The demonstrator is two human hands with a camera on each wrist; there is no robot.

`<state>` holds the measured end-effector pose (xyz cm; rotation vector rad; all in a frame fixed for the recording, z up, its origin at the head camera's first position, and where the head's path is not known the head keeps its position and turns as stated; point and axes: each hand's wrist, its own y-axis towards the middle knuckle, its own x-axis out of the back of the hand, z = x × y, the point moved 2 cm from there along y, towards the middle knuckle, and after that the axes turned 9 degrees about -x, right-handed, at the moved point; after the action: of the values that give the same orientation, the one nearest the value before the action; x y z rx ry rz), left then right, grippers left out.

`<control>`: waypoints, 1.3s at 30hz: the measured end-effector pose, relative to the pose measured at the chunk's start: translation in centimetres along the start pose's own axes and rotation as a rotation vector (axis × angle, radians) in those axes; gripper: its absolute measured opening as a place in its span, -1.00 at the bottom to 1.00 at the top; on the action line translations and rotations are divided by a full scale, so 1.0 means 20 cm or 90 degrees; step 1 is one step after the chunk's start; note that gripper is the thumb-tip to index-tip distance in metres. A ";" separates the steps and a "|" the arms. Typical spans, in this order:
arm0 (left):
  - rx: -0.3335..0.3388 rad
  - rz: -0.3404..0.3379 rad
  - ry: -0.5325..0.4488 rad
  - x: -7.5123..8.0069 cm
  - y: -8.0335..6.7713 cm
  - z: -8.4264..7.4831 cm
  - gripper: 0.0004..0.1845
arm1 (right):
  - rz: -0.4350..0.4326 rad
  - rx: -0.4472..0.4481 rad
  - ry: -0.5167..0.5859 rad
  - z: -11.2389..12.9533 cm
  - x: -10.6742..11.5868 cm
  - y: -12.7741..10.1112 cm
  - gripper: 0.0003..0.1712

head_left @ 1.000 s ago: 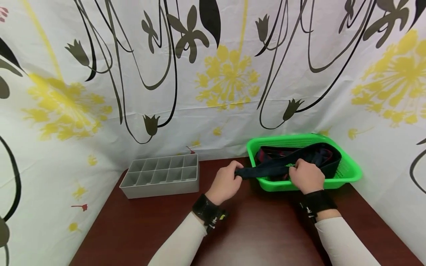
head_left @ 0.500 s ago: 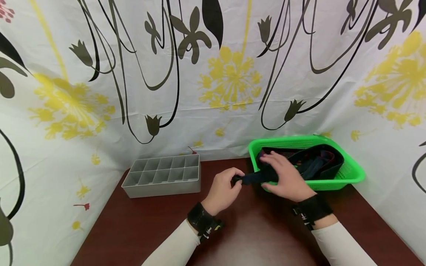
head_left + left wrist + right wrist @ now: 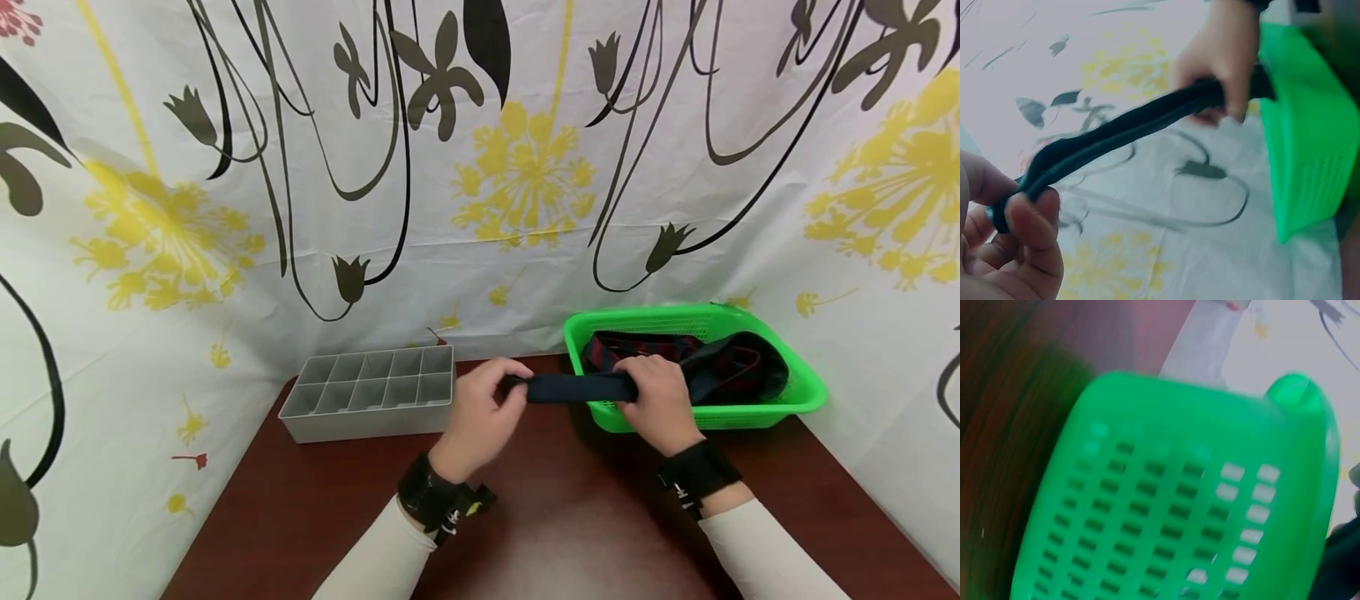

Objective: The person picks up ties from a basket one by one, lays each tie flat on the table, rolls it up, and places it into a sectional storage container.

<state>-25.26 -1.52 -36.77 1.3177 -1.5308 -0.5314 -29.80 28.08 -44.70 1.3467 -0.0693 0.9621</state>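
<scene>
Between my two hands a dark navy necktie (image 3: 573, 388) is stretched level, folded into a band. My left hand (image 3: 480, 408) pinches its left end between thumb and fingers; the left wrist view shows the thumb and fingers (image 3: 1035, 231) closed on the doubled cloth. At the other end, my right hand (image 3: 660, 400) grips the band just over the left front rim of a green basket (image 3: 705, 417). Inside the basket lie other neckties (image 3: 738, 367), dark with red patterning, loosely looped. The basket's perforated wall (image 3: 1147, 506) fills much of the right wrist view.
A grey organizer box (image 3: 371, 423) with several compartments stands at the back left of the brown table (image 3: 555, 517). Behind it and on both sides hangs a white patterned cloth (image 3: 420, 267).
My right hand let go of the navy necktie, opened, and now grips it nearer the basket's left side. The left hand moved slightly left and up, drawing the band out of the basket.
</scene>
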 end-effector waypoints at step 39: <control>0.102 -0.056 -0.042 0.10 0.01 0.17 -0.78 | 0.489 -0.104 -0.009 -0.28 0.14 0.02 -0.68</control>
<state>-28.11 -4.25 -37.12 1.5090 -1.6015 -0.5219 -30.94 34.29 -44.40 1.1814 -0.7003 1.5448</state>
